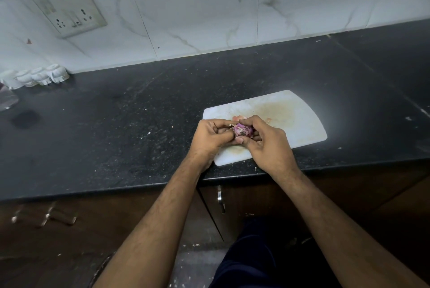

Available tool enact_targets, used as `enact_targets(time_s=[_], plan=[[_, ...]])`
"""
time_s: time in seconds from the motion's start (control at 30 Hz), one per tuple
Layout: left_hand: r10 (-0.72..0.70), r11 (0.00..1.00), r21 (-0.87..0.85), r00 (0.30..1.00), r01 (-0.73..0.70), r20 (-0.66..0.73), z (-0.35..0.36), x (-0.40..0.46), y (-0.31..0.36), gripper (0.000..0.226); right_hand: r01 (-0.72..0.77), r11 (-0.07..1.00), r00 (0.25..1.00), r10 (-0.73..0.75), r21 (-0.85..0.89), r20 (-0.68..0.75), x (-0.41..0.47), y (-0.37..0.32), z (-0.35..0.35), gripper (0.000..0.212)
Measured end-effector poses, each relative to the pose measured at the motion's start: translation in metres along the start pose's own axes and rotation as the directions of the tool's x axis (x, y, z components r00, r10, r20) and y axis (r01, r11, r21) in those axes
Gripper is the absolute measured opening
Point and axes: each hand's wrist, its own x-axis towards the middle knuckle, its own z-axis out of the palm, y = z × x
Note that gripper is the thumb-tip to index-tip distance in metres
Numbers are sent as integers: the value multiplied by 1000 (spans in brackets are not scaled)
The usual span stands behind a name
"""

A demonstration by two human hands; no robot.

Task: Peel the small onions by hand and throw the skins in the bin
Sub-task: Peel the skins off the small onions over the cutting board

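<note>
A small purple onion (243,130) with flecks of dry skin is held between both hands just above the front left part of a white cutting board (293,115). My right hand (267,143) grips the onion, with fingers over its top and the thumb under it. My left hand (210,136) pinches at the onion's left end, where a bit of brown skin (231,125) sticks out. A pale pinkish peel scrap (237,117) lies on the board behind the hands. No bin is in view.
The board lies on a black stone counter (116,124) speckled with small skin crumbs. Several small white cups (39,75) stand at the far left by the tiled wall, below a wall socket (69,8). Dark cabinet doors with a metal handle (221,199) are under the counter edge.
</note>
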Motion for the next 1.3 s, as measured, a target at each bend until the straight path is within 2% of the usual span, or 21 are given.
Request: enact_targets(time_s=[0.17, 0.3, 0.4, 0.53, 0.63, 0.77, 0.9, 1.0, 1.17, 1.3], plan=[[15, 1000, -20, 998, -16, -65, 7, -2, -1, 19, -77, 995, 997, 78, 60, -9, 4, 1, 1, 26], [27, 999, -37, 993, -32, -118, 7, -4, -3, 21, -180, 968, 976, 199, 177, -92, 10, 8, -2, 25], [105, 989, 121, 987, -90, -125, 7, -3, -7, 25, -228, 937, 962, 259, 266, -85, 12, 8, -6, 23], [207, 943, 283, 974, -175, -90, 13, -1, -7, 30, -205, 959, 974, 219, 197, -53, 10, 3, -7, 28], [230, 931, 307, 970, -198, -72, 12, 0, -7, 33, -188, 966, 980, 196, 176, -26, 8, 1, -7, 26], [244, 925, 307, 969, -226, -22, 13, -1, -11, 23, -133, 974, 991, 134, 181, 10, 6, -2, -10, 25], [303, 896, 328, 952, -300, 43, 14, -2, -7, 40, -110, 974, 994, 104, 197, 36, 5, -4, -11, 19], [329, 885, 338, 944, -321, 33, 13, -3, -7, 42, -94, 985, 995, 87, 144, 51, 5, -3, -10, 15], [357, 881, 317, 933, -352, 46, 13, -7, -3, 39, -85, 988, 996, 83, 127, 18, 5, -3, -8, 14], [329, 885, 335, 944, -323, 42, 12, -7, -4, 43, -87, 993, 992, 93, 74, -82, 2, -2, -4, 15]])
